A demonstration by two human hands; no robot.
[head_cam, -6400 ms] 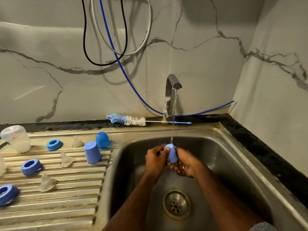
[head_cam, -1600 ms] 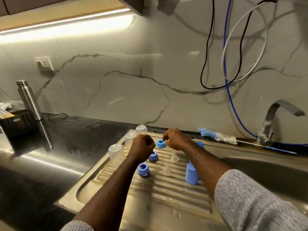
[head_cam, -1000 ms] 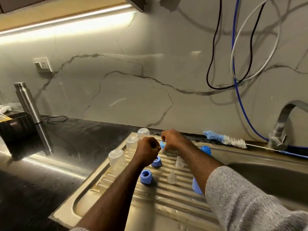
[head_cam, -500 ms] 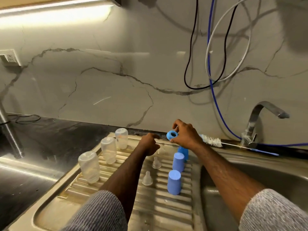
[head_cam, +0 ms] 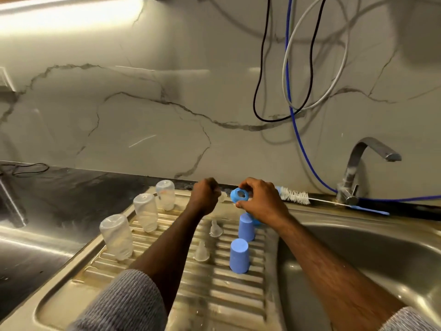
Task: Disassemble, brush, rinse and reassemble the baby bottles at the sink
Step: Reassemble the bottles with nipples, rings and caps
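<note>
With the right hand point(head_cam: 261, 203) pinching the blue collar ring point(head_cam: 239, 195), left hand point(head_cam: 204, 196) pinching a clear teat point(head_cam: 222, 196) beside it, seat the teat squarely through.

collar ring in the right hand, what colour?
Blue. The collar ring, pinched by the right hand, shows clearly in the head view, the only one.

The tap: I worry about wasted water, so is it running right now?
No, the tap shows no stream falling from its spout into the sink below.
</note>
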